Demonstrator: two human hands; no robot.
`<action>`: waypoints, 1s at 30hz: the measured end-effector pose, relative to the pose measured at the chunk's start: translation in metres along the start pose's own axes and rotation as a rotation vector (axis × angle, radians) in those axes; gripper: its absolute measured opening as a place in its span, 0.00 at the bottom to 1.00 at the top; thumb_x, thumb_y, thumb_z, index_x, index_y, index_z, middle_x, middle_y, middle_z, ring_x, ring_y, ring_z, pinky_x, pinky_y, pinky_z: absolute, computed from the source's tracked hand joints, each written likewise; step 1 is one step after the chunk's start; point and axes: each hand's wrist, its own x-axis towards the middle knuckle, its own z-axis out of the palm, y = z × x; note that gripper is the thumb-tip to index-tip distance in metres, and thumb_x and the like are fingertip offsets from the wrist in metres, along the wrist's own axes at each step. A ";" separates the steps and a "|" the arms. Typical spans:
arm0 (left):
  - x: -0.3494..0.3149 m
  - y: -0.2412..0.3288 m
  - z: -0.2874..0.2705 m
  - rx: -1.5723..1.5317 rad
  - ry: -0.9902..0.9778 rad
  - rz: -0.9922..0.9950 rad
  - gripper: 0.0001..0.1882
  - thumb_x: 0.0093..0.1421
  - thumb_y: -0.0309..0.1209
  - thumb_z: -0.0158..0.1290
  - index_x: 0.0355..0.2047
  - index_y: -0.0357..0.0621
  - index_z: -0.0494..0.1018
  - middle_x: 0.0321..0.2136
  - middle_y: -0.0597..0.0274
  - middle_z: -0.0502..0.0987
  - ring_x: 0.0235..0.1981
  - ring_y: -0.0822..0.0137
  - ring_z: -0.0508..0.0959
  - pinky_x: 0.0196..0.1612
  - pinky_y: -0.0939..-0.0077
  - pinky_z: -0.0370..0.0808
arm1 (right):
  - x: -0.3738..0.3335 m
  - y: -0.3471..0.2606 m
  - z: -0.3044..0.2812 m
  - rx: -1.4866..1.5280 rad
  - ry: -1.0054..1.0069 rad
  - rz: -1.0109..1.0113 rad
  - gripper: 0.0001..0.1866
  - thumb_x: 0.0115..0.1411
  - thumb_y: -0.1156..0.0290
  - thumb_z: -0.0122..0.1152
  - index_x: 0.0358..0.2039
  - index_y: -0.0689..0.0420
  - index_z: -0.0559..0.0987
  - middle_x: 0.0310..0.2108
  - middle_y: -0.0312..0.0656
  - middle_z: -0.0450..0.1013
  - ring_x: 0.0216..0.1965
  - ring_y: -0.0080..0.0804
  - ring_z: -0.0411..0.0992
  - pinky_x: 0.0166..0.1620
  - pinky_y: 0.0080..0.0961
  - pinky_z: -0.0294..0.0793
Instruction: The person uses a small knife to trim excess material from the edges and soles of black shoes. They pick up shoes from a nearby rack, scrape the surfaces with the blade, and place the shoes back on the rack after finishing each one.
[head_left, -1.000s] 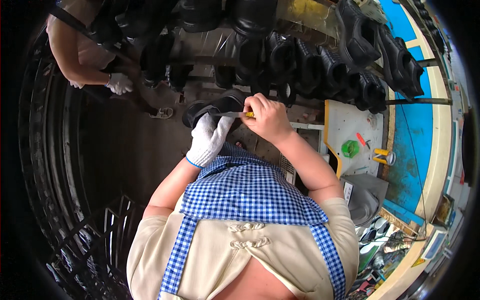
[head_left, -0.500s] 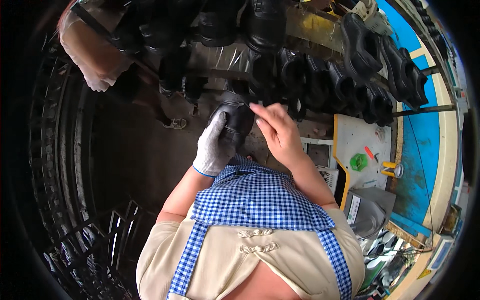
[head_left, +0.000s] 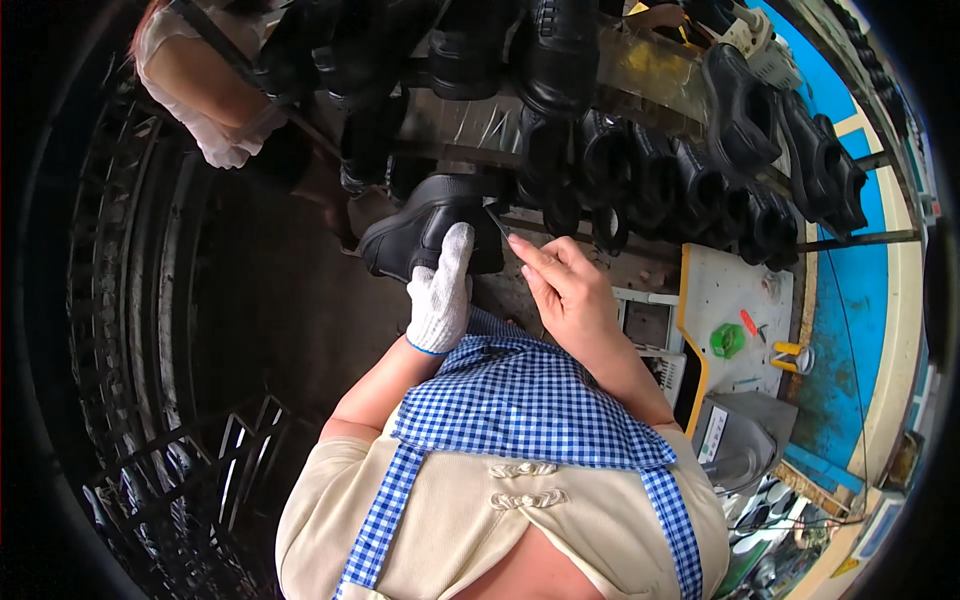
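Observation:
A black leather shoe (head_left: 412, 235) is held sideways in front of me, below the rack, with its toe to the left. My left hand (head_left: 443, 295), in a white knit glove, grips the shoe, its thumb along the upper's side. At the shoe's right end is my bare right hand (head_left: 572, 285). Its thumb and index finger pinch a thin dark metal tool (head_left: 497, 218), slim like a small blade or pick. The tool's tip points up-left at the shoe; whether it touches cannot be made out.
Above, a metal rack (head_left: 860, 239) carries several rows of black shoes (head_left: 605, 150). To the right stands a white worktable (head_left: 705, 290) bearing a green dish (head_left: 727, 340) and a yellow roll (head_left: 790, 357). Another person (head_left: 205, 80) is at upper left, and dark metal racks (head_left: 160, 330) line the left.
My left hand has turned the shoe from end-on to side-on, its toe now leftward. My right hand stays beside it, with the thin tool now visible. The whole view has shifted slightly.

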 end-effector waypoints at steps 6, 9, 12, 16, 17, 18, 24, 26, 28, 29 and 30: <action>-0.003 -0.013 0.005 0.044 0.056 0.043 0.40 0.46 0.12 0.62 0.61 0.41 0.65 0.49 0.43 0.74 0.46 0.47 0.79 0.47 0.64 0.77 | 0.003 0.000 0.005 -0.004 -0.017 -0.031 0.21 0.60 0.77 0.62 0.54 0.49 0.78 0.31 0.42 0.70 0.25 0.35 0.75 0.27 0.29 0.76; -0.001 -0.012 0.005 0.031 0.084 0.072 0.37 0.49 0.13 0.61 0.61 0.41 0.66 0.49 0.47 0.75 0.45 0.50 0.79 0.47 0.66 0.77 | 0.006 0.000 0.004 0.000 -0.028 -0.044 0.21 0.60 0.77 0.61 0.54 0.49 0.78 0.30 0.42 0.70 0.24 0.34 0.75 0.27 0.28 0.76; 0.006 -0.005 0.007 -0.338 0.151 -0.257 0.30 0.56 0.19 0.59 0.60 0.42 0.67 0.49 0.51 0.75 0.45 0.56 0.79 0.47 0.67 0.77 | 0.008 0.001 0.005 0.016 -0.052 -0.039 0.21 0.60 0.77 0.61 0.54 0.50 0.78 0.30 0.41 0.70 0.24 0.33 0.75 0.27 0.28 0.76; 0.013 -0.003 0.011 -0.633 0.209 -0.469 0.22 0.65 0.29 0.54 0.59 0.41 0.69 0.50 0.56 0.75 0.46 0.63 0.77 0.46 0.70 0.77 | 0.014 0.003 0.012 0.033 -0.032 -0.056 0.21 0.60 0.77 0.61 0.54 0.50 0.78 0.30 0.41 0.70 0.25 0.32 0.75 0.27 0.28 0.75; 0.013 -0.007 0.012 -0.612 0.201 -0.459 0.21 0.66 0.31 0.53 0.58 0.41 0.69 0.50 0.57 0.75 0.46 0.64 0.77 0.47 0.71 0.77 | 0.016 0.003 0.014 0.033 -0.030 -0.056 0.21 0.60 0.77 0.60 0.55 0.50 0.78 0.30 0.41 0.70 0.25 0.32 0.75 0.27 0.27 0.75; 0.013 -0.010 0.013 -0.590 0.195 -0.449 0.20 0.67 0.32 0.53 0.57 0.40 0.70 0.49 0.58 0.75 0.47 0.66 0.77 0.47 0.72 0.77 | 0.018 0.003 0.017 0.033 -0.028 -0.055 0.21 0.61 0.77 0.60 0.55 0.51 0.78 0.30 0.41 0.70 0.25 0.31 0.76 0.27 0.27 0.75; 0.019 0.002 0.011 -0.479 0.335 -0.559 0.18 0.66 0.36 0.56 0.50 0.36 0.76 0.42 0.58 0.80 0.44 0.73 0.77 0.47 0.76 0.74 | 0.027 0.005 0.046 0.112 0.049 -0.061 0.22 0.61 0.78 0.60 0.56 0.49 0.77 0.30 0.42 0.69 0.25 0.35 0.75 0.28 0.29 0.74; 0.024 0.010 0.010 -0.477 0.347 -0.540 0.18 0.66 0.35 0.55 0.50 0.36 0.76 0.43 0.58 0.80 0.45 0.72 0.77 0.48 0.75 0.73 | 0.033 0.008 0.055 0.109 0.073 -0.049 0.23 0.61 0.78 0.60 0.57 0.48 0.76 0.30 0.42 0.68 0.25 0.37 0.74 0.28 0.32 0.73; 0.032 0.033 0.004 -0.481 0.302 -0.684 0.17 0.66 0.33 0.54 0.51 0.36 0.75 0.44 0.58 0.79 0.47 0.70 0.77 0.49 0.73 0.73 | 0.053 0.017 0.056 0.139 0.139 -0.047 0.22 0.61 0.76 0.60 0.57 0.49 0.75 0.28 0.43 0.68 0.25 0.37 0.73 0.30 0.32 0.72; 0.033 0.035 0.011 -0.568 0.288 -0.599 0.18 0.66 0.32 0.54 0.53 0.35 0.73 0.47 0.59 0.78 0.49 0.69 0.76 0.51 0.72 0.73 | 0.062 0.022 0.051 0.215 0.120 -0.007 0.22 0.61 0.75 0.61 0.57 0.50 0.75 0.28 0.43 0.68 0.25 0.35 0.72 0.30 0.30 0.71; 0.027 0.040 0.005 -0.501 0.193 -0.665 0.18 0.66 0.34 0.54 0.53 0.36 0.73 0.48 0.60 0.77 0.48 0.70 0.76 0.51 0.73 0.73 | 0.069 0.027 0.046 0.291 0.103 0.034 0.22 0.61 0.74 0.62 0.57 0.51 0.75 0.28 0.43 0.69 0.25 0.33 0.72 0.30 0.29 0.71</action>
